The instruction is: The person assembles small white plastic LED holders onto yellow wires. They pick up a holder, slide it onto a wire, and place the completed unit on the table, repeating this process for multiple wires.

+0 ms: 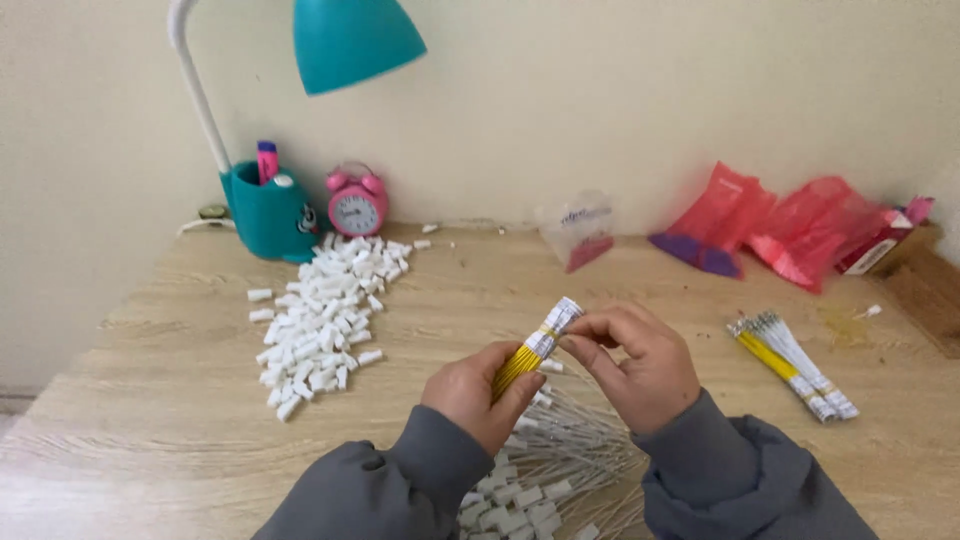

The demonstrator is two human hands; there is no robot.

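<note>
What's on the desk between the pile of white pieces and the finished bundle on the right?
In the head view, both hands, left and right, holding a yellow-and-white bundle.

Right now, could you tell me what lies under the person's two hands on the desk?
Under the left hand and right hand lies a loose pile of thin wires with white end pieces. The sleeves cover how far it spreads.

Home desk corner; wooden desk [150,400]; teal lamp [355,38]; pink alarm clock [356,203]; teal pen holder [268,212]; plain wall [620,90]
</note>
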